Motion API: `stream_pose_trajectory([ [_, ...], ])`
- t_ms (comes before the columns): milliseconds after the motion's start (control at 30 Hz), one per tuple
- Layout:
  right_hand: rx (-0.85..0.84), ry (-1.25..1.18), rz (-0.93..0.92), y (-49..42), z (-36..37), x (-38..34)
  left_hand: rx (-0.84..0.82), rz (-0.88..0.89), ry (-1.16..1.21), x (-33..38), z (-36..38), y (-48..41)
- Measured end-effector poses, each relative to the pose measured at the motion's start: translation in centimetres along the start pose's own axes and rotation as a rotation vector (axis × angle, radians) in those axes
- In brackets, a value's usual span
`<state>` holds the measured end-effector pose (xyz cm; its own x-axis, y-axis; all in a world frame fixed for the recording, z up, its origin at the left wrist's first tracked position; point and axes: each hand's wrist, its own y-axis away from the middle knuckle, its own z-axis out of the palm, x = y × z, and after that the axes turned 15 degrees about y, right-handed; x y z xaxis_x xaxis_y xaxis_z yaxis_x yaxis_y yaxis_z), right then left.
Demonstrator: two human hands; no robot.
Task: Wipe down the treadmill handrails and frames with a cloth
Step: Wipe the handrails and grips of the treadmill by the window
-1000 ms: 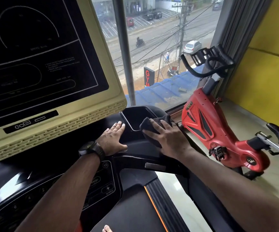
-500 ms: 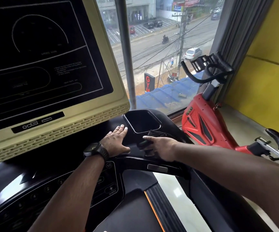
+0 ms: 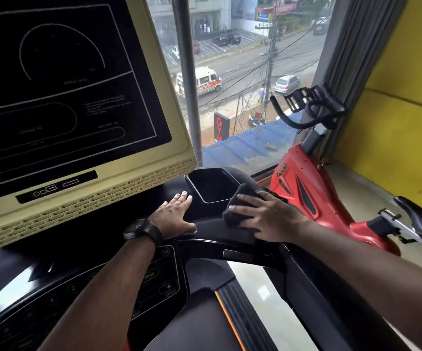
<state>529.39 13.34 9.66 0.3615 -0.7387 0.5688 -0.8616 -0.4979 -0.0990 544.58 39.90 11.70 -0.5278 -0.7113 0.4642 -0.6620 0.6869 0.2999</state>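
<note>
right hand point(image 3: 268, 217) fingers spread, pressing dark soft cloth point(image 3: 240, 203) onto glossy black treadmill console point(image 3: 204, 228); left hand point(image 3: 175, 215) flat beside, fingers together.

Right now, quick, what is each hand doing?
Left hand: open, flat on the treadmill frame, holding nothing.
Right hand: open, fingers spread, pressing the dark cloth onto the frame.

Daylit from the window point(image 3: 242, 84), evenly bright.
Soft glare on glossy black treadmill point(image 3: 40, 269); wide-angle bending at edges.
</note>
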Motion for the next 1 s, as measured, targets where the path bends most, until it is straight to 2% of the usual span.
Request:
stream_pose_trajectory([
  [167,-0.066,-0.430,0.778,-0.2,0.7,-0.6,0.002,-0.006,-0.002,-0.1,0.1,-0.2],
  [200,-0.090,-0.507,0.888,-0.7,0.7,-0.4,0.004,-0.007,-0.003,0.0,0.0,-0.2],
  [267,-0.153,-0.552,0.992,-1.4,0.5,-0.2,0.006,-0.009,-0.011,0.1,0.1,-0.2],
  [400,-0.241,-0.440,1.035,-2.5,0.2,-1.3,0.008,-0.012,-0.021,0.2,0.1,-0.2],
  [467,-0.220,-0.365,0.950,-2.6,0.5,-1.9,0.009,-0.013,-0.025,0.1,0.2,-0.3],
  [533,-0.220,-0.399,0.894,-2.8,0.5,-1.2,0.009,-0.009,-0.031,0.1,0.2,-0.4],
  [633,-0.357,-0.534,0.977,-4.0,0.1,0.4,0.020,-0.003,-0.044,0.0,0.3,-0.6],
  [700,-0.401,-0.473,1.042,-4.8,-0.5,-0.6,0.027,-0.008,-0.046,-0.1,0.4,-0.6],
  [767,-0.327,-0.290,0.952,-4.9,-0.7,-2.8,0.033,0.001,-0.057,-0.2,0.5,-0.7],
  [833,-0.273,-0.218,0.801,-4.6,-0.1,-3.6,0.039,0.011,-0.075,-0.3,0.6,-0.9],
  [900,-0.275,-0.301,0.763,-5.1,0.5,-1.5,0.038,0.014,-0.085,-0.2,0.6,-1.1],
  [1000,-0.433,-0.511,0.939,-6.8,0.6,0.5,0.045,0.013,-0.077,-0.4,0.8,-1.1],
])
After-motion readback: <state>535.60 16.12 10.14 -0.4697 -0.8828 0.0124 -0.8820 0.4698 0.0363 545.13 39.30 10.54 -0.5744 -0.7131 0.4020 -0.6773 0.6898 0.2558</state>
